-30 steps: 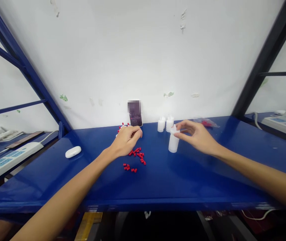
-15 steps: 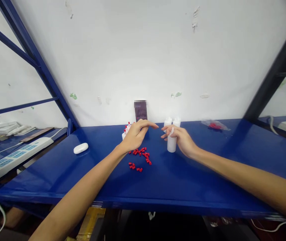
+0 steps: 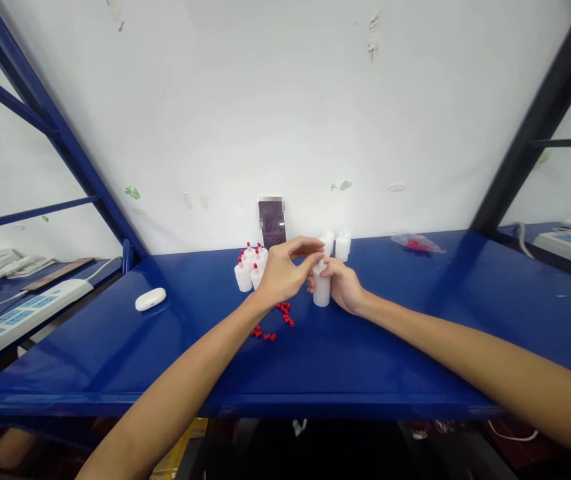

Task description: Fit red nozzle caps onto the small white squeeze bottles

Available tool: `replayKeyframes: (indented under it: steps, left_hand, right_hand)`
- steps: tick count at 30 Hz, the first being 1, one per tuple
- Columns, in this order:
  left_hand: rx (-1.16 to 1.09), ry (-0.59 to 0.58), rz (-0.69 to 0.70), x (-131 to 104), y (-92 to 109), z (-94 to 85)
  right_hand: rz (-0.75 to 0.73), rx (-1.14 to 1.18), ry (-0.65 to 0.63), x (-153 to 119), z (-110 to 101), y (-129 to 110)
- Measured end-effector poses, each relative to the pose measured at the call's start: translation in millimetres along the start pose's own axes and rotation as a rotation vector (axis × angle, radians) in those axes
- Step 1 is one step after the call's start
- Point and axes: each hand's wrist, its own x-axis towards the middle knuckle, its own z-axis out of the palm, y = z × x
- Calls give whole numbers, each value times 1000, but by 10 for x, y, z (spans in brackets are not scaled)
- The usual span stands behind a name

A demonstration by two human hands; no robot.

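Observation:
A white squeeze bottle (image 3: 321, 293) stands upright on the blue table, its top partly hidden by fingers. My right hand (image 3: 346, 287) is closed round the bottle from the right side. Over the bottle's top, my left hand (image 3: 288, 267) is closed in a pinch; what sits between its fingertips, if anything, is hidden. Below my left hand lie several loose red caps (image 3: 285, 310), partly covered by the wrist. To its left stands a cluster of white bottles with red caps (image 3: 243, 277).
Behind my hands stand two white bottles (image 3: 343, 247). A dark phone (image 3: 272, 227) leans on the wall. A clear bag of red caps (image 3: 418, 245) lies at the back right. On the left are a white earbud case (image 3: 150, 299) and a power strip (image 3: 25, 320).
My hands have come together at the bottle. The left hand moved right and went from outstretched fingers to a pinch. The bottle shifted left in view, as did the whole scene slightly.

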Motion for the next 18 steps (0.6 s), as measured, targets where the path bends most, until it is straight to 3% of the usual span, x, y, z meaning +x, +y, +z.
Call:
replayKeyframes:
  steps: [11,18]
  left_hand:
    - [-89,-93,-5,-70,68,20]
    - [-2,-18,5,-106,-8,28]
  right_hand:
    - [44,53,0,-21,32,25]
    - [77,37,2,8,1,74]
